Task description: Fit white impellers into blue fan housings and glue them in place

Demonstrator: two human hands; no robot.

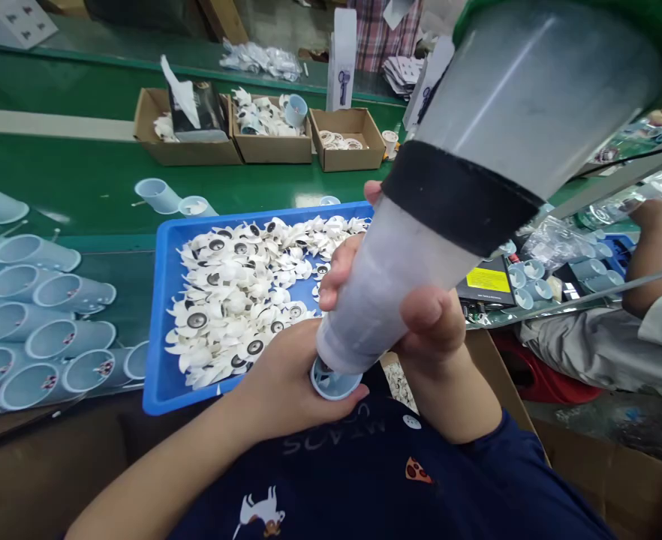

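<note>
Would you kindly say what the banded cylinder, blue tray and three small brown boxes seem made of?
Banded cylinder: probably plastic, its wall cloudy with soft sheen. Blue tray: likely moulded plastic, smooth, judging by even colour and rounded corners. Brown boxes: apparently matt cardboard, with thin, straight walls.

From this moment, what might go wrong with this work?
The tilted tool in the right hand could slip out of line with the light blue cup in the left hand. Its lower end covers part of the cup's mouth, so poor alignment might go unnoticed. The left forearm is near the blue tray; a bump might scatter the loose white fan blades.
</note>
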